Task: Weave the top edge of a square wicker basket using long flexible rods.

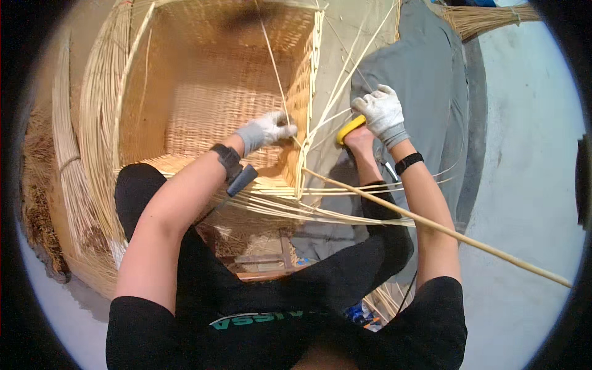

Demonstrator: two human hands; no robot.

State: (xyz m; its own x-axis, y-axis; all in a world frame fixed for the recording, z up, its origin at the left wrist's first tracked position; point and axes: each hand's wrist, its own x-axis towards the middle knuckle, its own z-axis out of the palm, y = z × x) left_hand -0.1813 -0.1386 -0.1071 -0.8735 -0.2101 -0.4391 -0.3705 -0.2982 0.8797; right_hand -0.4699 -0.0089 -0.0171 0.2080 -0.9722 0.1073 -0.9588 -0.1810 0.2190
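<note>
A large square wicker basket (225,92) lies before me, its woven inside facing up. My left hand (268,131), in a white and grey work glove, is at the basket's right-hand rim (311,92), its fingers closed on a pale wicker strand (279,80). Farther right, my right hand (381,111), gloved alike, is closed in a fist around a thin wicker strand (333,117) that runs from the rim. Several long loose strands (354,61) fan out from that rim. Below my left wrist sits a tool with a blue-grey handle (242,180), partly behind my forearm.
A thick cane rod (444,230) sticks out from the basket's near right corner, passing across my right forearm. Bundles of wicker rods (102,105) lie at the left; another bundle (487,20) is at the far right. My foot in a yellow sandal (351,129) rests on grey cloth (425,80).
</note>
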